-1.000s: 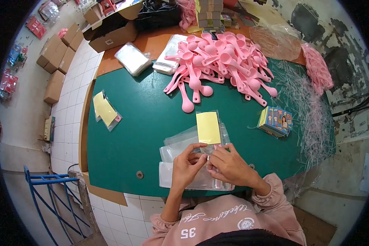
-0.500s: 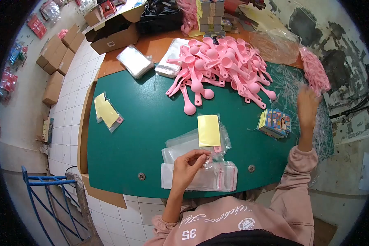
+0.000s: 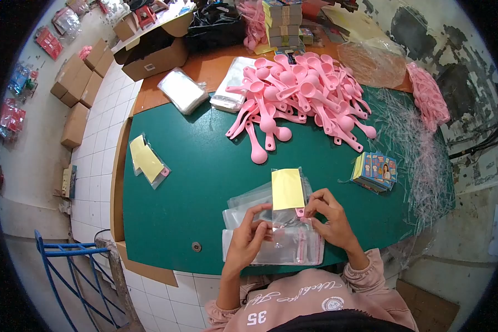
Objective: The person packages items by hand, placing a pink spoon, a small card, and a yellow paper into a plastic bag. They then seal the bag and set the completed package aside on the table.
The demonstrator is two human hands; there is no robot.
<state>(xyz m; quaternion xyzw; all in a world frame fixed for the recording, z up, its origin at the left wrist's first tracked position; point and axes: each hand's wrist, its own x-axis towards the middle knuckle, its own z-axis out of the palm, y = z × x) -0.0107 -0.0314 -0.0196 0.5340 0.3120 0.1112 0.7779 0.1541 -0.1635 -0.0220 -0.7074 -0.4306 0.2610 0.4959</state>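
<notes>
A clear plastic bag with a yellow card [image 3: 288, 188] and a pink spoon handle [image 3: 300, 212] inside lies over a stack of clear bags [image 3: 243, 243] near the table's front edge. My left hand [image 3: 250, 240] is at the bag's lower left corner, its fingers curled on the plastic. On the lower right, my right hand [image 3: 332, 218] pinches the bag's edge beside the pink handle. Behind them spreads a heap of pink measuring spoons [image 3: 310, 91].
Two packed bags with yellow cards [image 3: 148, 157] lie at the left. Printed cards [image 3: 375, 170] are stacked at the right, beside loose plastic strands [image 3: 420, 166]. Bundles of clear bags [image 3: 183, 91], an open carton [image 3: 155, 58] and card bundles [image 3: 284, 27] stand at the back.
My right hand has come from the plastic strands at the far right to the bag with the yellow card. My left hand has opened its pinch slightly and curls at the bag's left side.
</notes>
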